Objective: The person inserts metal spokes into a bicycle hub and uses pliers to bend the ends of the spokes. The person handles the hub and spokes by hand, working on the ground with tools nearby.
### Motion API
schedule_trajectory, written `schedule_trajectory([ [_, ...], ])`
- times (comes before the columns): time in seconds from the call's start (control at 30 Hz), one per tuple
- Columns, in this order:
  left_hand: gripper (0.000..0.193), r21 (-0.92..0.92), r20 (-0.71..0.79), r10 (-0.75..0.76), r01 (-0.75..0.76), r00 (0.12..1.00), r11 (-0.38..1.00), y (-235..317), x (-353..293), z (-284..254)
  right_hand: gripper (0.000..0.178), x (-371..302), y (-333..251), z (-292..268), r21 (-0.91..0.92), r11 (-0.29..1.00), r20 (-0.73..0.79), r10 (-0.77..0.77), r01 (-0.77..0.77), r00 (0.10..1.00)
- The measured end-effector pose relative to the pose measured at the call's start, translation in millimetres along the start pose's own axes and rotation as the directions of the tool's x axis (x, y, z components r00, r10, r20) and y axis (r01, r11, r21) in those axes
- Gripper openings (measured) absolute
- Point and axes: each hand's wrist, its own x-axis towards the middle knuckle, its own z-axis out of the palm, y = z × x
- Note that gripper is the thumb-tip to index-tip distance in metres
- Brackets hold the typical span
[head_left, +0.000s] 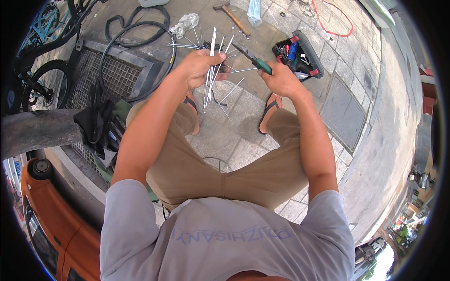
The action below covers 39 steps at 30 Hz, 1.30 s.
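My left hand (199, 65) is closed around a bundle of thin silver bicycle spokes (214, 77), which fan out above and below the fingers. To its right, my right hand (282, 79) grips a pair of green-handled pliers (263, 66). Their dark, narrow jaws point up and left toward the spokes, apart from my left hand. More spokes radiate over the pavement around a dark part just beyond my left hand, perhaps a wheel hub, mostly hidden by the fingers and bundle.
A black toolbox (315, 60) with mixed tools lies to the right. Beyond are a hammer (233, 15), a clear plastic bag (185, 24) and a red loop (352, 27). Black tyres (108, 57) lie at left by a metal grate (115, 74). Bicycles and an orange car (61, 220) stand farther left.
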Motion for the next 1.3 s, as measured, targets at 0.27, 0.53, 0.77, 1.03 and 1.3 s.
schedule_trajectory([
  [0.27, 0.028, 0.001, 0.008, 0.014, -0.014, 1.000, 1.000, 2, -3, -2, 0.032, 0, -5, 0, 0.018, 1.000, 0.025, 0.022, -0.023, 0.999],
  [0.53, 0.028, 0.016, -0.005, 0.010, -0.010, 1.000, 1.000, 0, -3, 0, 0.035, -2, -11, -2, 0.039, 0.998, 0.035, 0.056, -0.057, 0.998],
  [0.77, 0.028, 0.023, -0.028, 0.008, -0.008, 1.000, 1.000, 0, -6, 0, 0.039, 5, -1, 4, 0.041, 0.999, 0.041, 0.004, -0.006, 0.999],
  [1.03, 0.020, 0.123, -0.162, 0.023, -0.003, 0.986, 0.992, -8, -3, 0, 0.033, 4, -10, 22, 0.024, 1.000, 0.029, 0.012, -0.013, 1.000],
  [1.3, 0.018, 0.299, -0.290, 0.079, 0.012, 0.954, 0.954, -12, 0, 1, 0.032, 6, -12, 51, -0.042, 0.996, -0.064, 0.080, -0.082, 0.995],
])
